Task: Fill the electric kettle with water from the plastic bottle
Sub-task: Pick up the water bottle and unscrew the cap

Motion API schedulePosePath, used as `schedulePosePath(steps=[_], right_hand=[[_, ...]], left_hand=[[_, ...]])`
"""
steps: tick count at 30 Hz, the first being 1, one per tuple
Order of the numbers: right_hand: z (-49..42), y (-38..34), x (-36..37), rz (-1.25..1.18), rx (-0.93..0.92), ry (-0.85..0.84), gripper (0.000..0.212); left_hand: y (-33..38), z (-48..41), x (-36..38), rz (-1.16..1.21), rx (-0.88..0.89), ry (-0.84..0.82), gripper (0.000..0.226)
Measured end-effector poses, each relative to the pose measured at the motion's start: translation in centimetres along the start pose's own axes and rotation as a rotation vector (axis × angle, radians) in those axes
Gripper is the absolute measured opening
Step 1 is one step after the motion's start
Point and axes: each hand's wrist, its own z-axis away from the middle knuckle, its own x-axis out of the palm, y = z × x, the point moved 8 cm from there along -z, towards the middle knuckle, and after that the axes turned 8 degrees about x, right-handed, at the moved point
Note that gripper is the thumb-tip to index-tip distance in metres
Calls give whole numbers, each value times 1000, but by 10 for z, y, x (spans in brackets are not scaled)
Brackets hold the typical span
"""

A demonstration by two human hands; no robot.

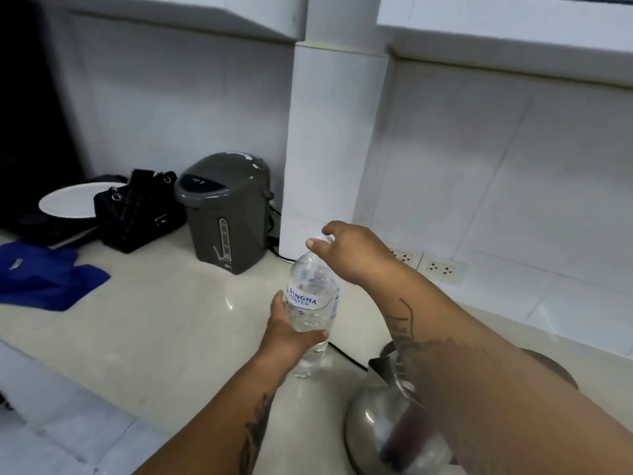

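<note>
A clear plastic water bottle with a white and blue label stands upright on the pale counter. My left hand wraps around its lower body. My right hand sits on top of the bottle, fingers closed around the cap. A shiny steel electric kettle stands at the lower right, its spout toward the bottle, partly hidden under my right forearm. Whether the kettle's lid is open is not visible.
A grey thermo pot stands at the back by a white pillar. Left of it are a black handbag, a white plate and a blue cloth. Wall sockets sit at the right; a black cord runs behind the bottle.
</note>
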Motion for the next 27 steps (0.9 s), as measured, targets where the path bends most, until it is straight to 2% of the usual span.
schedulePosePath(steps=[3,6,10,11,16,19,23,27], right_hand=[[-8,-9,6,137,-17,106,42],[-14,-10,2,306,4,224,48],[-19,-13,1,340,-49,206,38],[-17,-15,2,338,-76,197,37],[2,-19,-16,243,-186,218,26],[22,-26,-43,199,-292,233,28],[59,-35,-78,92,-436,128,23],[92,-29,-115,-83,-472,56,12]], left_hand=[[0,-11,2,-33,74,52,112],[-2,-21,1,-58,130,33,107],[-12,-40,-7,-59,74,-120,65],[-12,-42,-7,-53,65,-165,61],[8,-41,-13,-41,112,-245,69],[36,-31,-20,-40,166,-325,73],[76,-8,-26,-39,192,-443,75],[113,18,-26,-136,205,-555,73]])
